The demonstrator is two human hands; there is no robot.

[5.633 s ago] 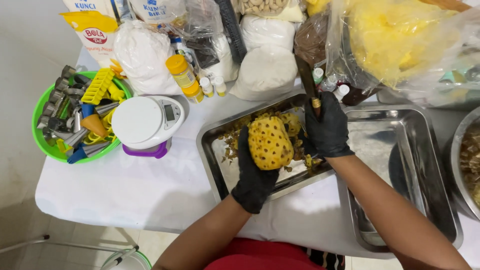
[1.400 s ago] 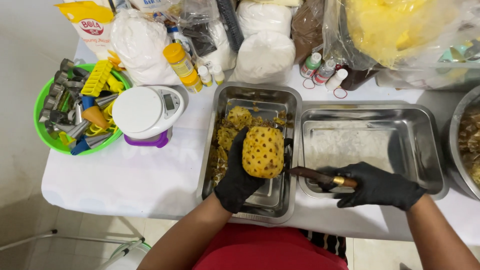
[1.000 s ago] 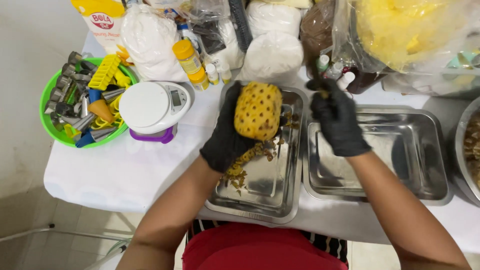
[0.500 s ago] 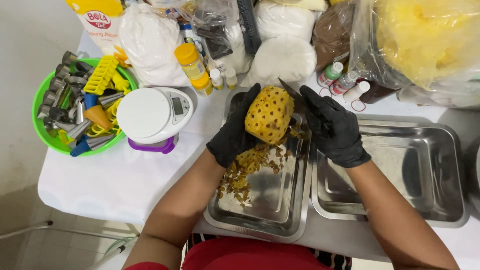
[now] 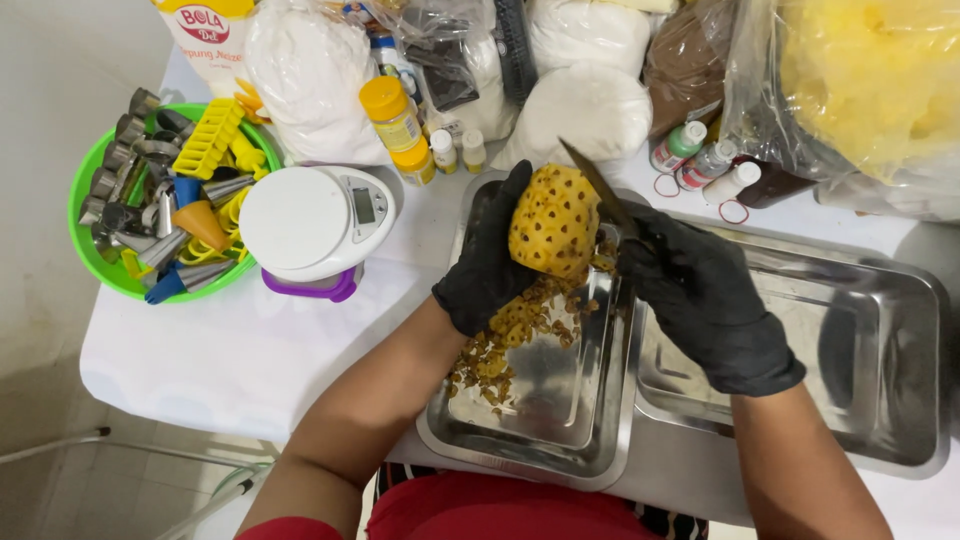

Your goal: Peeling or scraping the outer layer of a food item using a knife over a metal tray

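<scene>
knife now on pineapple, fingers beside

Place: you're in a home baking kitchen.
Desk: white cloth, steel trays before you.
At 10 o'clock: green bowl of cutters, a kitchen scale beside it.
At 12 o'clock: flour bags, colouring bottles.
Floor: pale tiles at 8 o'clock.
</scene>
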